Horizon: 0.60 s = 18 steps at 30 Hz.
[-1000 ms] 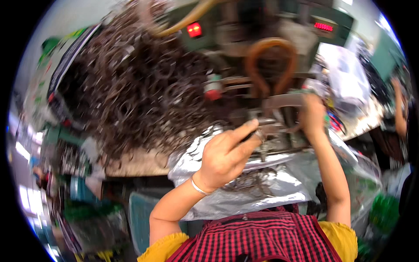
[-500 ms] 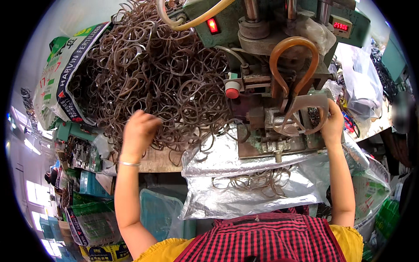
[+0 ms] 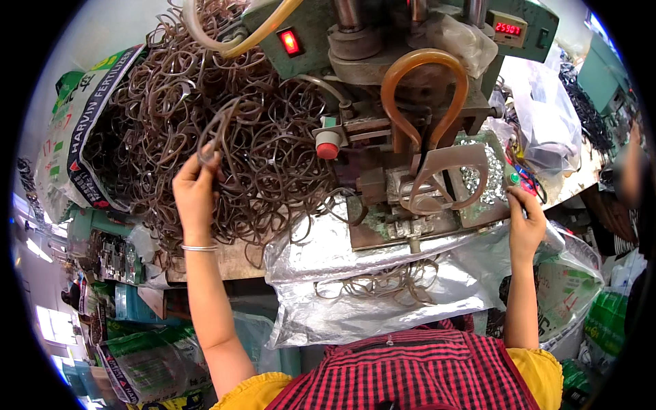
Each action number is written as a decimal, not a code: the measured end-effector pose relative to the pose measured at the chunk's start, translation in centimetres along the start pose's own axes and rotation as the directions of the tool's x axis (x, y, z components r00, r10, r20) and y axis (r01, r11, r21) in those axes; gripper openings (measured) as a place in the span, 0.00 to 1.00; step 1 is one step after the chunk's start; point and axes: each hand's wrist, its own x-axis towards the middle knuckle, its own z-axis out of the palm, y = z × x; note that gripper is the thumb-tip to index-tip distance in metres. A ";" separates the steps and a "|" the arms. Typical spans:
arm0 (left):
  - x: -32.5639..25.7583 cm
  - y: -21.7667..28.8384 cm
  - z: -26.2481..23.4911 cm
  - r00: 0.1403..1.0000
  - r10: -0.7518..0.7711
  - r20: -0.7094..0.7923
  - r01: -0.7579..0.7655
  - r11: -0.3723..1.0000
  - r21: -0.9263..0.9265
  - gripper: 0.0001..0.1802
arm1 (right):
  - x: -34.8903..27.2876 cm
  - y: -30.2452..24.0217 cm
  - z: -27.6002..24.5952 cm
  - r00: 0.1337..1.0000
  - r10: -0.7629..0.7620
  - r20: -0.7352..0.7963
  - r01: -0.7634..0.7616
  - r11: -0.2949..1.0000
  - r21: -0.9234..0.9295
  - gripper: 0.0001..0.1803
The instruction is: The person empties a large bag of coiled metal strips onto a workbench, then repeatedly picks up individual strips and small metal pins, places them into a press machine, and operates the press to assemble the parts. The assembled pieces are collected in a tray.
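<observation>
My left hand (image 3: 195,191) pinches a brown looped plastic piece (image 3: 220,128), holding it up over a heap of similar loops (image 3: 260,143). Another brown piece (image 3: 471,160), with a broad bar and curved sides, sits at the tooling of the green press machine (image 3: 374,184); neither hand touches it. To the right, my right hand (image 3: 526,222) is empty, thumb and forefinger apart, beside the corner of a tray of shiny bits (image 3: 482,174). Just past its fingertips is a green button (image 3: 514,179); whether they touch is unclear.
Silvery sheeting (image 3: 383,314) lies along the near edge, with several brown loops (image 3: 383,283) on it. A printed sack (image 3: 89,130) stands at the left. The press carries a red button (image 3: 327,150) and an orange hose (image 3: 427,61). Clear plastic bags (image 3: 543,116) lie beyond the tray.
My left hand has lifted a looped piece from the heap. My right hand has let go of the piece at the press and drawn back toward the green button. The view has shifted right.
</observation>
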 end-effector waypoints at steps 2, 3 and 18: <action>1.0 1.7 -0.5 0.996 0.077 0.044 -0.082 0.989 0.120 0.12 | -0.5 -1.2 -0.3 0.996 0.061 0.061 -0.066 0.994 0.083 0.08; 1.5 2.3 -1.0 0.998 0.039 0.054 -0.048 0.982 0.183 0.12 | -0.3 -3.3 0.1 0.993 0.028 0.116 -0.042 0.991 0.125 0.09; -1.5 -1.2 5.1 0.985 -0.024 -0.172 -0.063 0.873 -0.483 0.16 | 2.0 -12.2 9.0 0.924 0.147 0.353 -0.368 0.594 0.715 0.23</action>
